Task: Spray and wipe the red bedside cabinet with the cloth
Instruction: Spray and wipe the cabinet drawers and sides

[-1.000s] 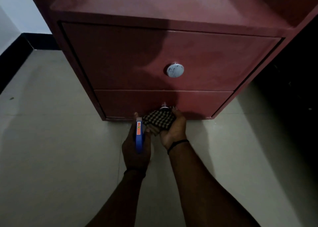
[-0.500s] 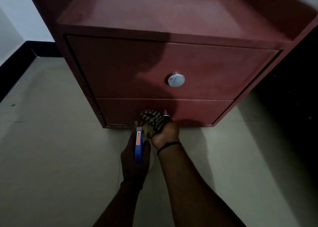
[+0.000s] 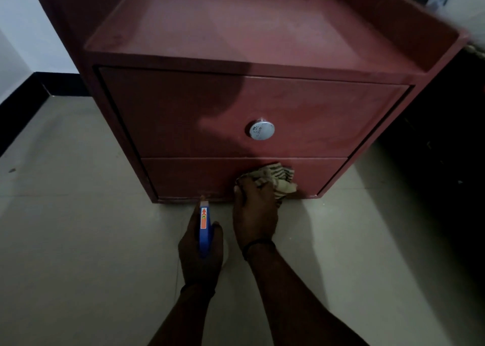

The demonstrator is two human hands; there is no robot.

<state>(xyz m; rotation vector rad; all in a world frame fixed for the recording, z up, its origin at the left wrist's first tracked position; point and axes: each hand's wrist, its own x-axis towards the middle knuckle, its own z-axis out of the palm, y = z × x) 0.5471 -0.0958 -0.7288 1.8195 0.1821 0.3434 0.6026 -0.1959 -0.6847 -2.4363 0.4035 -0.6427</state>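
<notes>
The red bedside cabinet [image 3: 236,57] stands on a pale tiled floor [image 3: 78,240], with a raised rim around its top. Its front carries an upper drawer [image 3: 183,115] with a round silver knob [image 3: 261,132] and a lower drawer [image 3: 194,175]. The right hand [image 3: 254,209] is clenched around a bunched checked cloth [image 3: 275,178] and presses it against the lower drawer front, right of centre. The left hand [image 3: 200,256] is wrapped around a blue spray bottle [image 3: 204,230] with an orange label; the nozzle points at the cabinet base, just short of the bottom edge. A dark band circles the right wrist
</notes>
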